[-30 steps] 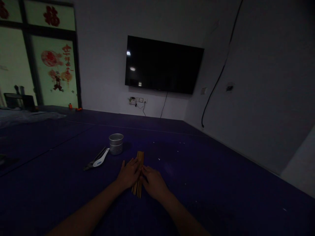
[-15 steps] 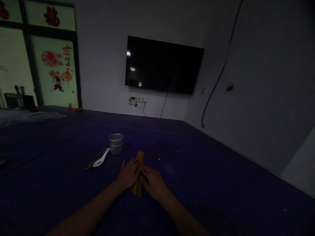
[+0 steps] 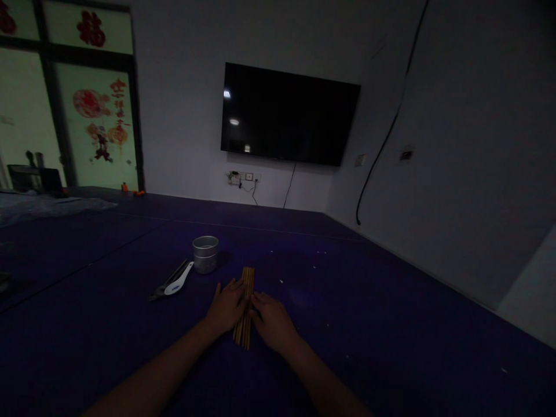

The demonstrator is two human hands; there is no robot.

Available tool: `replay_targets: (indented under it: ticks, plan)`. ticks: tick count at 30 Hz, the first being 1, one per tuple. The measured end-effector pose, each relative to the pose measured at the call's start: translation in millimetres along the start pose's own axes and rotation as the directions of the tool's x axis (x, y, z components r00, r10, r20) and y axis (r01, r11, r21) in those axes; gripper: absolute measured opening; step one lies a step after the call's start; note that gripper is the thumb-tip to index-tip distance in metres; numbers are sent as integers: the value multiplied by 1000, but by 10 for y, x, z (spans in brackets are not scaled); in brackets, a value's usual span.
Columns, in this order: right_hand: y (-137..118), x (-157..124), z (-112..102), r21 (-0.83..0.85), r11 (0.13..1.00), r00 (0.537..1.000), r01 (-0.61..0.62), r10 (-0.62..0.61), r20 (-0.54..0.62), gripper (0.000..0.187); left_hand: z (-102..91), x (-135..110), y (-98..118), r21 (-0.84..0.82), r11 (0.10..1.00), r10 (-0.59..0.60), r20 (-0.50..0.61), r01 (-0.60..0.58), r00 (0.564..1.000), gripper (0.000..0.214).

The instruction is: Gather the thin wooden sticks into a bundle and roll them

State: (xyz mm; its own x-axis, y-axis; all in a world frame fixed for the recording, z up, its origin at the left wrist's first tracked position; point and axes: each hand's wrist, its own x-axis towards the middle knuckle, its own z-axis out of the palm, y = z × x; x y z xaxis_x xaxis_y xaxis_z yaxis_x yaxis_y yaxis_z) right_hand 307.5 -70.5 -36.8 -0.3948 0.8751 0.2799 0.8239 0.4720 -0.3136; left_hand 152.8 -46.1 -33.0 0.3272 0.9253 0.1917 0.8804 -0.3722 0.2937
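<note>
A row of thin yellowish-brown sticks that look like chopsticks (image 3: 248, 274) lies on the purple surface, side by side and pointing away from me. My left hand (image 3: 227, 307) rests along their left side, fingers stretched out and the fingertips touching the sticks. Against the right side lies my right hand (image 3: 273, 321), its fingers extended and its thumb near the sticks. Both hands partly cover the middle of the row. To the left, a white soup spoon (image 3: 179, 280) lies beside a dark slender utensil (image 3: 174, 273) whose kind I cannot make out. A grey metal cup (image 3: 205, 256) stands upright behind them.
The purple surface (image 3: 391, 324) reaches to the walls, with small white scraps (image 3: 281, 281) scattered on it. Clear plastic sheeting (image 3: 56, 207) and a dark box (image 3: 35, 178) are at the far left. A television (image 3: 289, 116) hangs on the back wall; a black cable (image 3: 382, 145) runs down the right wall.
My right hand has shifted very slightly, its fingertips a little to the right against the sticks. The left hand, sticks, cup and spoon look unmoved.
</note>
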Motion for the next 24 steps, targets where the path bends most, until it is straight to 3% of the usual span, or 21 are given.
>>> replay_targets:
  ticks: [24]
  plan:
    - [42, 11, 21, -1, 1000, 999, 28, -28, 37, 43, 32, 4, 17, 18, 1000, -17, 8, 17, 1000, 52]
